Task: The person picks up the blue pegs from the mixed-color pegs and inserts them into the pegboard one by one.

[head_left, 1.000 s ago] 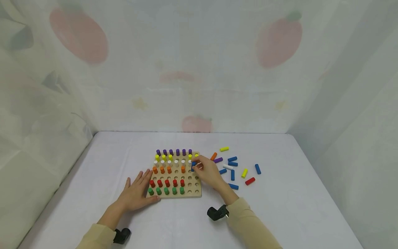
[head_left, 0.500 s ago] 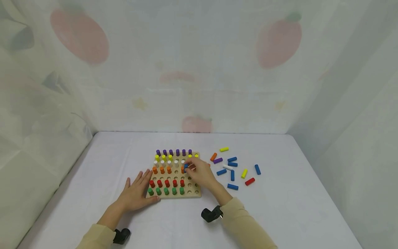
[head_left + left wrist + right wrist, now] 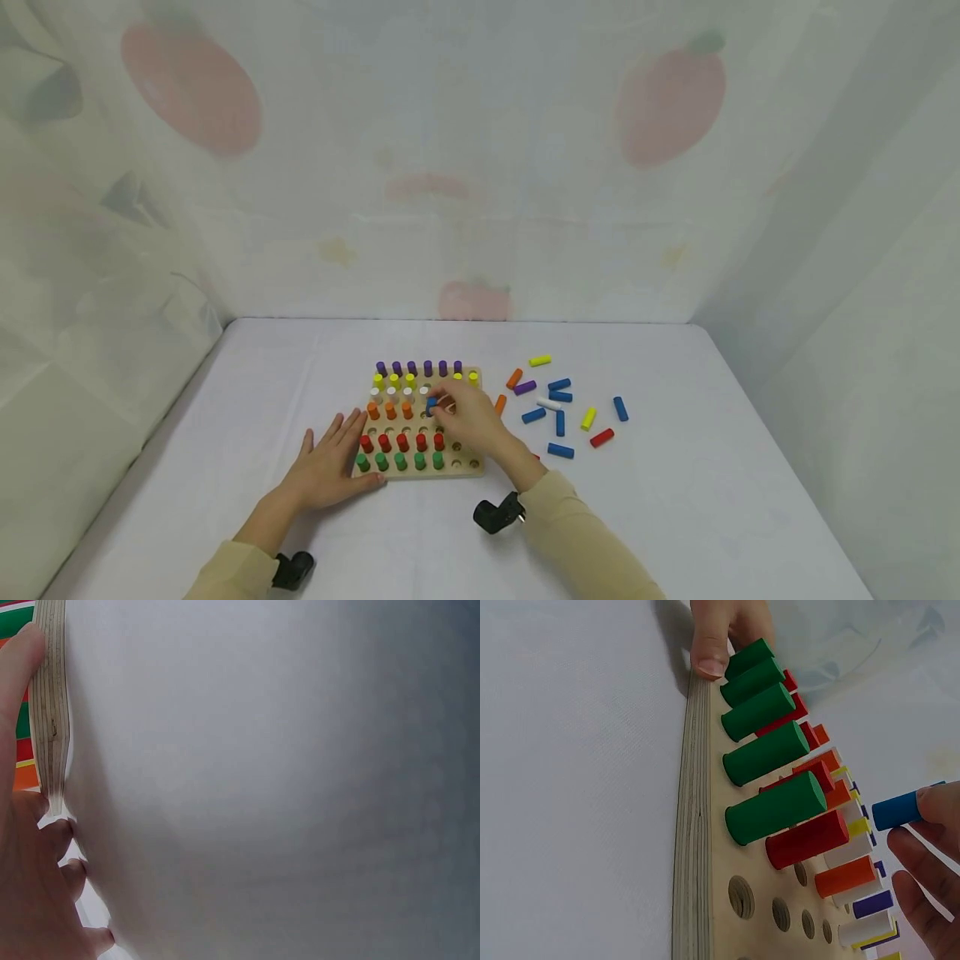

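A wooden peg board (image 3: 465, 472) carries upright pegs in coloured rows: purple at the back, then yellow, white, orange, a row of bare holes, red and green. My right hand (image 3: 471, 415) pinches a blue peg (image 3: 900, 811) between thumb and fingers above the board, near the orange row. In the right wrist view the peg is held clear of the board, tilted. My left hand (image 3: 324, 468) rests at the board's left side, fingers spread, its thumb touching the front left corner. Part of the white, yellow and orange rows is hidden behind my right hand.
Loose pegs lie right of the board: several blue ones (image 3: 560, 423), a white peg (image 3: 549, 403), a purple peg (image 3: 525, 387), a red peg (image 3: 602, 438), orange ones (image 3: 514, 378) and yellow ones (image 3: 588, 418). A white cloth covers the table (image 3: 712, 500).
My right hand has moved left across the board with the blue peg, from the right side to around the middle columns. The left hand has stayed in place.
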{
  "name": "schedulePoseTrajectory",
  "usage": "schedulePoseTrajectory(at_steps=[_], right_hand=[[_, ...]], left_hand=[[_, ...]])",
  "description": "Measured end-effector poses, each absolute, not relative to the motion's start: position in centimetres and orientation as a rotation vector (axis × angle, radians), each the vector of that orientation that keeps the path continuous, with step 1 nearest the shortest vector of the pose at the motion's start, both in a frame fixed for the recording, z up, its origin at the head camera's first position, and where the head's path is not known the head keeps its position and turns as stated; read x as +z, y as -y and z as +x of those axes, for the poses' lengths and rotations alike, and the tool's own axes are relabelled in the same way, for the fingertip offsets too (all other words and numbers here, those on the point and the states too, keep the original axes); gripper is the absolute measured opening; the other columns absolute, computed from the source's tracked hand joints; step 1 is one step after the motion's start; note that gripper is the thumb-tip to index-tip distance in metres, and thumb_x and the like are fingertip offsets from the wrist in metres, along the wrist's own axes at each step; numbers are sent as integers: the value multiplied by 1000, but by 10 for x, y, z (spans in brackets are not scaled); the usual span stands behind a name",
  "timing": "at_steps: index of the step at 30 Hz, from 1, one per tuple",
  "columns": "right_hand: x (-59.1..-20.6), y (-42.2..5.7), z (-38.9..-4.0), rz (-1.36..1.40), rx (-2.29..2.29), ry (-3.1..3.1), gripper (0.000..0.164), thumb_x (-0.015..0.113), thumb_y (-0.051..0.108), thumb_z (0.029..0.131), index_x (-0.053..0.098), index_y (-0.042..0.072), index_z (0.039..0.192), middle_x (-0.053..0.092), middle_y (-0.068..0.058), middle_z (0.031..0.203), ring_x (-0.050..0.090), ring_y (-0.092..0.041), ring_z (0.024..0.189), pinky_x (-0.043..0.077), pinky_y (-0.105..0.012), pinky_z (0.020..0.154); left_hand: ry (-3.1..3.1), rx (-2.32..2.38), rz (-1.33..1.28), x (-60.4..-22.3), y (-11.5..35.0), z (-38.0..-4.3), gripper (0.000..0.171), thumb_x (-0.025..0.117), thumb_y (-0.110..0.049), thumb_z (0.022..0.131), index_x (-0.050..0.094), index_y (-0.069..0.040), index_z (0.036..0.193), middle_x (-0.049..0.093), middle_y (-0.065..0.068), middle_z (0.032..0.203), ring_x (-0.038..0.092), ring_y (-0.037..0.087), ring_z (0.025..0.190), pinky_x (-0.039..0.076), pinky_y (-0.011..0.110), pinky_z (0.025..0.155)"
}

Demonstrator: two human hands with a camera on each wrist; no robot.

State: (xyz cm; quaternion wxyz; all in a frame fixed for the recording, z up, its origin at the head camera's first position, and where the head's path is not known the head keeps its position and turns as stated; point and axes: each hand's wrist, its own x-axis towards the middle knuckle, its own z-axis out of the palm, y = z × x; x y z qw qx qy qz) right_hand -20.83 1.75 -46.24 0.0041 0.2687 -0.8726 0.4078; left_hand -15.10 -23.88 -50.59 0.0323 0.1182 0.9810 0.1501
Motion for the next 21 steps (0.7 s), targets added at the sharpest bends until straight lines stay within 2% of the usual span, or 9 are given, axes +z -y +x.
schedulePoseTrajectory(at_steps=[3,15,21], right_hand=[[-463,-14,-210,859,1264,2748,19,60,16,90,60,13,109,61,5,99,58,-4,87,49,-14,75],[-460,11,-213,972,1244,2797,21,59,17,90,60,14,111,60,7,105,57,-1,90,48,-10,75],[-460,20,-213,990,1187,2831,23,59,19,91,60,18,114,60,9,107,56,1,90,47,-9,73]], left_hand=[[-3020,465,365,-506,239,-151,109,55,-76,68,22,-9,147,24,14,151,19,40,137,7,71,101],[-3028,454,366,-504,239,-151,108,55,-75,69,23,-8,147,25,14,151,19,40,137,8,71,101],[-3018,456,368,-503,239,-151,108,55,-76,69,22,-8,147,24,14,151,19,41,137,7,71,101]])
